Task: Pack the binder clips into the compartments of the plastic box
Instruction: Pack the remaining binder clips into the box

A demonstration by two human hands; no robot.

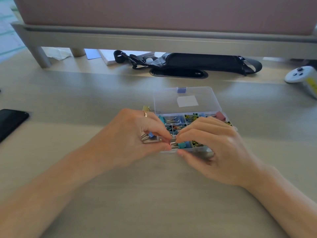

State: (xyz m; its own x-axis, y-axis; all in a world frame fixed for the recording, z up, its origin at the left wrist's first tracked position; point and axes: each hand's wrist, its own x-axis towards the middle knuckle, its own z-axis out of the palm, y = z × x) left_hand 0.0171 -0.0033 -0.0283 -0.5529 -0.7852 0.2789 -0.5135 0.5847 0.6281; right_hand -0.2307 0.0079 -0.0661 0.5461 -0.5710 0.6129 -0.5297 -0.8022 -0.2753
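Observation:
A clear plastic box (202,149) lies open mid-table, its lid (187,100) folded back. Its compartments hold several coloured binder clips (173,120): teal, blue, yellow, pink. My left hand (135,136) and my right hand (212,143) meet over the box's near edge. Their fingertips pinch a small clip (173,143) with silver handles and a pink body. A blue clip (151,135) sits tucked under my left hand's curled fingers. A yellow clip (146,108) lies on the table behind my left hand. A pink clip (220,115) rests at the box's far right corner.
A black phone (10,122) lies at the left edge. A black bag with straps (197,62) sits under the raised shelf (154,36) at the back, beside a cable slot (178,73). A white controller (303,78) lies at the far right. Papers (109,57) lie back left.

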